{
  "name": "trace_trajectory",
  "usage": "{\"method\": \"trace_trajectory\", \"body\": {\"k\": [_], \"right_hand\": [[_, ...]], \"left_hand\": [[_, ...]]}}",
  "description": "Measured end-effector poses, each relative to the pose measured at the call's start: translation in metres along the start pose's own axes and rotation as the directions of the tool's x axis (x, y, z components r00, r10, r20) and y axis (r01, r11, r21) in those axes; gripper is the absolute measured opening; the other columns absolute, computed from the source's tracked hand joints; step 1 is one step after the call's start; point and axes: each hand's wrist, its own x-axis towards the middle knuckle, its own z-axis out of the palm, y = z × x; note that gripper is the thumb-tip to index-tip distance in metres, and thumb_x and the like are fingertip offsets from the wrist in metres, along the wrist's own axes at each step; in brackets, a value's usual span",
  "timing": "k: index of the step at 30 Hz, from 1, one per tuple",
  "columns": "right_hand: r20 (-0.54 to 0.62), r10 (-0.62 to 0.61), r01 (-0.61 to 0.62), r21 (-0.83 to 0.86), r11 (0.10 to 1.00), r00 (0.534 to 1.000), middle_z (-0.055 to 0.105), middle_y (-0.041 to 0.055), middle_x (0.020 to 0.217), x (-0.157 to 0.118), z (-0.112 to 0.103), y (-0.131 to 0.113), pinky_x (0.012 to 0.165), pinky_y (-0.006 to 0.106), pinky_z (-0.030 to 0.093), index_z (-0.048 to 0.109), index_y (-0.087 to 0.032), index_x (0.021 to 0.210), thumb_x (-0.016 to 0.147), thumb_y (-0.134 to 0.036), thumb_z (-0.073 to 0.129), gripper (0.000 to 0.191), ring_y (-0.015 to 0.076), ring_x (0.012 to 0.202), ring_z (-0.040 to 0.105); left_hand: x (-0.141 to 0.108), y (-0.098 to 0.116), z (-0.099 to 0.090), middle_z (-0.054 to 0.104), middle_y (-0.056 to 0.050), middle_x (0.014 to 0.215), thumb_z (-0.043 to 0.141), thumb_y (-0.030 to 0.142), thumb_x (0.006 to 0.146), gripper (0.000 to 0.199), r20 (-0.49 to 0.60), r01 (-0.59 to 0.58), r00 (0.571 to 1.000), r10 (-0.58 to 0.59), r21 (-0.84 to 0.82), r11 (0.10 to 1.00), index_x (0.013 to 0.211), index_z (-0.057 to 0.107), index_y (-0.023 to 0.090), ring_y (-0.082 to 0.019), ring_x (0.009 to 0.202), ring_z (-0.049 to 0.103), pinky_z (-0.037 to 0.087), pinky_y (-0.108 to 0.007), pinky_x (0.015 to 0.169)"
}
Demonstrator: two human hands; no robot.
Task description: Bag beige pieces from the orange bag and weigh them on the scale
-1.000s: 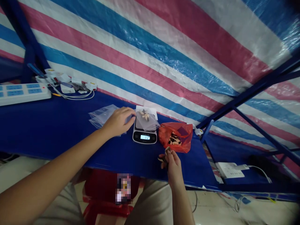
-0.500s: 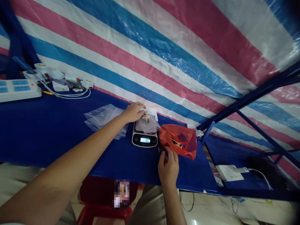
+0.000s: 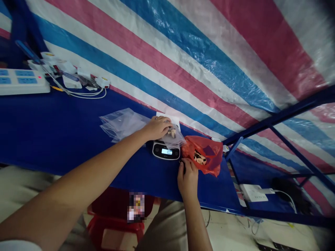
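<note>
My left hand is closed on the upper side of a clear plastic bag, which lies on a small digital scale. Inside that bag are small beige pieces, partly covered by my fingers. The scale's display is lit. At the near left edge of an open red plastic bag, my right hand has its fingers curled down; what they hold, if anything, is hidden. Beige and dark pieces show in the red bag's mouth.
Flat clear bags lie left of the scale on the blue table. Further left are a power strip, white plugs with cables and a long blue-handled tool. Striped sheeting hangs behind; a blue frame bar crosses at right.
My left hand has shifted slightly over the bag on the scale, its fingers now closer to the beige pieces. My right hand's fingers have curled in more against the red bag's edge. The view has tilted slightly.
</note>
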Motion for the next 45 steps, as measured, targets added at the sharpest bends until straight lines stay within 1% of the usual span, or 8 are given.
{"method": "trace_trajectory", "body": {"k": [3,6,11,17,27,34,40,45], "right_hand": [[-0.136,-0.026,0.033,0.055,0.998,0.99,0.071,0.0147,0.105,-0.002,-0.008,-0.008,0.095,0.045,0.051,0.069,-0.015,0.105,0.101,-0.023,0.048,0.022,0.0256,0.104,0.066],[-0.19,0.103,-0.061,0.216,0.974,0.976,0.073,0.0115,0.1,0.005,-0.022,-0.022,0.086,0.038,0.054,0.066,-0.017,0.105,0.1,-0.027,0.051,0.019,0.0222,0.094,0.069],[0.093,0.35,-0.339,0.567,0.751,0.932,0.072,0.0105,0.112,0.06,-0.024,-0.038,0.081,0.034,0.056,0.059,-0.02,0.128,0.098,-0.042,0.051,0.039,0.0212,0.096,0.07],[0.198,0.431,-0.439,0.681,0.586,0.881,0.071,0.0054,0.095,0.111,0.016,-0.035,0.075,0.033,0.053,0.064,-0.018,0.114,0.082,-0.044,0.062,0.042,0.0188,0.08,0.066],[0.011,0.55,-0.381,0.732,0.564,0.835,0.069,0.005,0.093,0.097,0.012,-0.034,0.079,0.036,0.056,0.059,-0.02,0.1,0.077,-0.041,0.062,0.031,0.0193,0.081,0.068],[0.144,0.559,-0.488,0.69,0.535,0.817,0.072,0.0067,0.089,0.051,0.0,-0.028,0.082,0.037,0.057,0.063,-0.018,0.086,0.083,-0.048,0.063,0.03,0.0214,0.084,0.071],[0.278,0.559,-0.462,0.86,0.217,0.781,0.074,0.0026,0.098,0.092,0.014,-0.045,0.084,0.037,0.059,0.054,-0.024,0.116,0.077,-0.041,0.071,0.046,0.0201,0.093,0.074],[0.423,0.47,-0.505,0.861,0.057,0.775,0.073,0.0108,0.117,0.14,0.015,-0.063,0.082,0.041,0.062,0.062,-0.02,0.102,0.078,-0.038,0.066,0.03,0.0248,0.102,0.073]], "left_hand": [[0.001,0.001,-0.003,0.063,-0.006,0.134,0.042,0.031,0.099,0.033,-0.046,-0.029,0.999,0.026,-0.068,0.997,0.12,0.066,0.025,-0.026,0.127,0.056,0.036,-0.047,0.11],[0.004,-0.003,-0.007,0.062,-0.009,0.135,0.046,0.034,0.097,0.035,-0.177,0.048,0.981,-0.077,-0.162,0.986,0.125,0.062,0.02,-0.026,0.128,0.055,0.04,-0.043,0.11],[0.008,-0.019,-0.007,0.065,-0.013,0.126,0.053,0.029,0.089,0.036,-0.199,0.299,0.913,-0.356,-0.27,0.915,0.122,0.061,0.016,-0.027,0.118,0.06,0.046,-0.042,0.107],[0.004,-0.026,0.002,0.068,-0.012,0.115,0.06,0.031,0.083,0.035,-0.16,0.296,0.923,-0.351,-0.291,0.91,0.115,0.063,0.017,-0.025,0.104,0.064,0.051,-0.039,0.096],[0.005,-0.029,-0.002,0.069,-0.009,0.109,0.054,0.031,0.088,0.028,-0.228,0.277,0.904,-0.361,-0.332,0.902,0.11,0.063,0.017,-0.02,0.088,0.063,0.051,-0.035,0.087],[0.006,-0.03,-0.006,0.07,-0.007,0.099,0.051,0.029,0.09,0.021,-0.31,0.286,0.868,-0.389,-0.328,0.9,0.099,0.065,0.018,-0.019,0.082,0.061,0.049,-0.034,0.082],[0.005,-0.029,-0.008,0.071,-0.006,0.09,0.053,0.028,0.087,0.017,-0.325,0.31,0.847,-0.421,-0.342,0.887,0.092,0.066,0.019,-0.018,0.075,0.059,0.047,-0.032,0.076],[0.005,-0.033,-0.011,0.071,-0.006,0.087,0.052,0.03,0.088,0.017,-0.359,0.347,0.8,-0.482,-0.379,0.858,0.088,0.066,0.019,-0.018,0.073,0.059,0.046,-0.031,0.074]]}}
